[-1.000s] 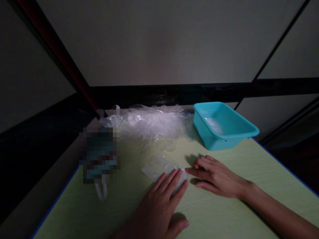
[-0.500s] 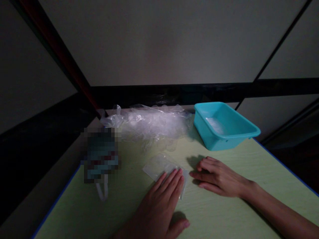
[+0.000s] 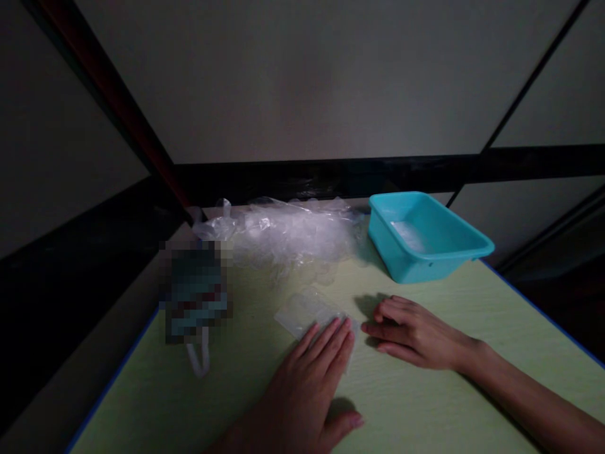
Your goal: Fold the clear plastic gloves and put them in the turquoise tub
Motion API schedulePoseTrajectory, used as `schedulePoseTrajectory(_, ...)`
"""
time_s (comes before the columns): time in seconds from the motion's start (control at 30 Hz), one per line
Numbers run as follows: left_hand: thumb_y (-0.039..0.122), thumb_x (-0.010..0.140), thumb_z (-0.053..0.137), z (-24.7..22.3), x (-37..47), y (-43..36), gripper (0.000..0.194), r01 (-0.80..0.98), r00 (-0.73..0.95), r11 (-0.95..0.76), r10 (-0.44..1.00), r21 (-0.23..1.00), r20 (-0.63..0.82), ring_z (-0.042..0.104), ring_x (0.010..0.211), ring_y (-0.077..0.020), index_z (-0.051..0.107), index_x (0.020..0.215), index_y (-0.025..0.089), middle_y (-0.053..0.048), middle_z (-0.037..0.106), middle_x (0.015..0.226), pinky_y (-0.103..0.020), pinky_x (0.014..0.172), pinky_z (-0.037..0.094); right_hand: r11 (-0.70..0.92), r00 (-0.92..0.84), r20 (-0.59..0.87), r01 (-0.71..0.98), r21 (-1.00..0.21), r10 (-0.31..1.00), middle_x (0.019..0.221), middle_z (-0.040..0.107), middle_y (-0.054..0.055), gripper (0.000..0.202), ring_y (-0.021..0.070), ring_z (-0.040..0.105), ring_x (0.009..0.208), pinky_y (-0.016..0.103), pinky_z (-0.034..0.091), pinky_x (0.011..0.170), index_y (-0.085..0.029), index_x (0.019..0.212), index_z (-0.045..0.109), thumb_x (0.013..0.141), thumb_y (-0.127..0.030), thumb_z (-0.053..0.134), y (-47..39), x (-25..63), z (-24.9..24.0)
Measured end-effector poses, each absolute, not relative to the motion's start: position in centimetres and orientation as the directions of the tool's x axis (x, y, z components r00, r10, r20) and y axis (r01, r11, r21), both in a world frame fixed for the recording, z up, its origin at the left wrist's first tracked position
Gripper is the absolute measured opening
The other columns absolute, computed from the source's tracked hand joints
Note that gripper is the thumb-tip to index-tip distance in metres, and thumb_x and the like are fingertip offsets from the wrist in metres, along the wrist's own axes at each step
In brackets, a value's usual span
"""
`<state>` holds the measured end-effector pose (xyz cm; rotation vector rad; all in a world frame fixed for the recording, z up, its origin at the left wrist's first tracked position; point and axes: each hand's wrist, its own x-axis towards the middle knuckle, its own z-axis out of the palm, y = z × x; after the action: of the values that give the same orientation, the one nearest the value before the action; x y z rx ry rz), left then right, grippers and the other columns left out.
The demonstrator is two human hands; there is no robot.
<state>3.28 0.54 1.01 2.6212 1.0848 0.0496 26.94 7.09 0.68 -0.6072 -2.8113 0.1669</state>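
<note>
My left hand [image 3: 314,372] lies flat, palm down, with its fingers over a small clear plastic bag [image 3: 302,309] on the table. The fingers cover the bag's near right part, and the thumb is spread to the right on the table top. Just right of the bag, my right hand [image 3: 411,331] rests on the table with its fingers loosely bent and apart, holding nothing. Its index fingertip is close to the bag's right edge; whether it touches cannot be made out.
A heap of clear plastic bags [image 3: 302,233] lies along the table's back edge. At the back right stands a turquoise basin [image 3: 420,268] with something whitish and flat inside. A blurred-out item with a pale strap [image 3: 199,353] sits on the left. White panels rise behind the table [image 3: 401,410].
The view has shifted slightly. My left hand and the bag under it have moved a little to the right; my right hand stays in nearly the same place.
</note>
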Motion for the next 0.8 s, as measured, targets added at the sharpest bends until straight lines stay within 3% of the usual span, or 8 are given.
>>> schedulePoseTrajectory(0.23,0.046,0.079,0.052,1.20,3.30,0.51,0.077,0.685,0.715,-0.671,0.694,0.284,-0.086,0.007,0.133,-0.0218,0.013,0.139,0.018,-0.004,0.007,0.146,-0.041,0.108,0.013,0.921,-0.863,0.324,0.380,-0.086,0.387,0.079,0.054,0.008,0.032,0.0195,0.047,0.075,0.033,0.037,0.066,-0.012,0.109,0.057,0.091,-0.030,0.036,6.84,26.98,0.58)
schedulePoseTrajectory(0.47,0.045,0.079,0.053,1.29,3.26,0.54,0.073,0.672,0.724,-0.678,0.686,0.297,-0.070,0.007,0.133,-0.0223,0.016,0.138,0.022,-0.005,0.008,0.146,-0.043,0.108,0.013,0.891,-0.878,0.161,0.432,-0.138,0.451,0.087,0.052,0.009,0.036,0.0211,0.046,0.082,0.035,0.037,0.072,-0.015,0.115,0.053,0.091,-0.036,0.036,6.95,26.64,0.97)
schedulePoseTrajectory(0.67,0.050,0.076,0.055,1.29,2.95,0.68,0.074,0.642,0.753,-0.709,0.654,0.292,-0.068,0.004,0.133,-0.0264,0.018,0.137,0.029,-0.006,0.005,0.147,-0.049,0.106,0.014,0.884,-0.875,0.151,0.435,-0.172,0.460,0.090,0.051,0.009,0.037,0.0213,0.045,0.085,0.036,0.036,0.075,-0.018,0.121,0.050,0.091,-0.035,0.036,7.02,26.73,0.96)
schedulePoseTrajectory(0.8,0.053,0.078,0.048,1.12,2.66,0.73,0.075,0.638,0.754,-0.715,0.656,0.285,-0.043,0.004,0.133,-0.0264,0.015,0.139,0.024,-0.008,0.004,0.147,-0.049,0.106,0.012,0.883,-0.875,0.157,0.428,-0.194,0.459,0.089,0.050,0.009,0.038,0.0207,0.044,0.084,0.035,0.035,0.075,-0.017,0.122,0.049,0.091,-0.035,0.038,7.05,26.79,0.93)
